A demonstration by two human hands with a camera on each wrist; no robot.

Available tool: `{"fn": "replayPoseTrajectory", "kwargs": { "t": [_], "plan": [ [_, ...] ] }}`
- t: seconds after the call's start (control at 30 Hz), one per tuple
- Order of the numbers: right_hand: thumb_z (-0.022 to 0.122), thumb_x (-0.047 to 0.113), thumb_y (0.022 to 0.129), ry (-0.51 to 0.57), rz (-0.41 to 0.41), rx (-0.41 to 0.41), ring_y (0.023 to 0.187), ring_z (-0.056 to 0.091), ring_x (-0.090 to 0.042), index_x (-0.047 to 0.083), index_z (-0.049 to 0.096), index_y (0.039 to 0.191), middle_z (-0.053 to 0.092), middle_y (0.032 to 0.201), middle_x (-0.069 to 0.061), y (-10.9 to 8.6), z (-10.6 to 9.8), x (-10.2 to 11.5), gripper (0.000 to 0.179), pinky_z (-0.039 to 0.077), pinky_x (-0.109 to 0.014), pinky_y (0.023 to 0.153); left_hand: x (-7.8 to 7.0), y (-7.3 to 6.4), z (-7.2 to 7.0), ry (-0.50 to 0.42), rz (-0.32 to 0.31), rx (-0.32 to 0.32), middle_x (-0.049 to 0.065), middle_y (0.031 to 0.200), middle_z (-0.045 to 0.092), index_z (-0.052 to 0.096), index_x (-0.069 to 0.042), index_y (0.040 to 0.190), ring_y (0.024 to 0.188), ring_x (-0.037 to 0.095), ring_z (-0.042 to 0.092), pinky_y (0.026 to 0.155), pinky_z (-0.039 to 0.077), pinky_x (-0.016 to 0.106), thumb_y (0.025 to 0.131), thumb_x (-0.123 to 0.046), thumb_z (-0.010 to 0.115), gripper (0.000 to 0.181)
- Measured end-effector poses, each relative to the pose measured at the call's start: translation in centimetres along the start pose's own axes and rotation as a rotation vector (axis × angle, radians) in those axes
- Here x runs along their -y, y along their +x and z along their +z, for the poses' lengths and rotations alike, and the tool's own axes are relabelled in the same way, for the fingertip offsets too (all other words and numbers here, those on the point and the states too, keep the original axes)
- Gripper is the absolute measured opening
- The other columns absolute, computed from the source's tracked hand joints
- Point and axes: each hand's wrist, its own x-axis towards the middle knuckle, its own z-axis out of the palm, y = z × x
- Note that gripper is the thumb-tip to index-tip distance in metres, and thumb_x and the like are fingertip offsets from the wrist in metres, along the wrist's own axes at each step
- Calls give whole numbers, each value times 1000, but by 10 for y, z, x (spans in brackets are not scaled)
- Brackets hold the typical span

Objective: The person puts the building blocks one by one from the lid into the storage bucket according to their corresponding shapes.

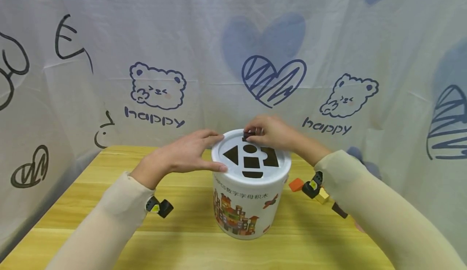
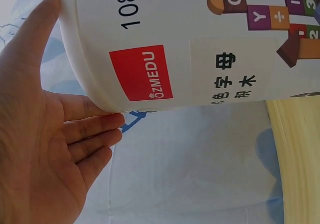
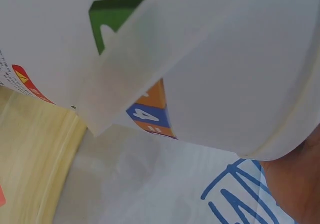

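A white block bucket (image 1: 240, 201) stands upright on the wooden desk (image 1: 182, 233), its shape-sorter lid (image 1: 235, 138) on top. The left hand (image 1: 191, 150) rests against the lid's left rim, its fingers extended and thumb lying on the near side. The right hand (image 1: 268, 132) pinches what looks like a small dark block (image 1: 249, 133), mostly hidden by the fingers, at the lid's far slot.

Right of the bucket, an orange block (image 1: 296, 185) and a yellow block (image 1: 322, 196) lie on the desk beneath the right forearm, with a dark brown block (image 1: 339, 210) just beside the sleeve (image 1: 368, 197). The black wrist camera (image 1: 312, 185) covers the gap between the orange and yellow ones, and the sleeve hides most of a pink piece (image 1: 359, 226). Behind the desk hangs a white curtain (image 1: 215, 95) printed with bears, blue hearts and "happy".
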Motion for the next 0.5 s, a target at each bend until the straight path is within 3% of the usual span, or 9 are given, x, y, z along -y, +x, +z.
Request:
{"fn": "replayPoseTrajectory", "kwargs": {
  "t": [0.5],
  "plan": [
    [68,23,93,53,42,-5,92,60,-17,10,69,116,66,100,0,-20,-19,-7,27,54,-35,81,-2,-1,0,-22,-28,9,9,154,35,37,-16,152,139,31,35,110,32,58,73,-84,55,106]
  ]
}}
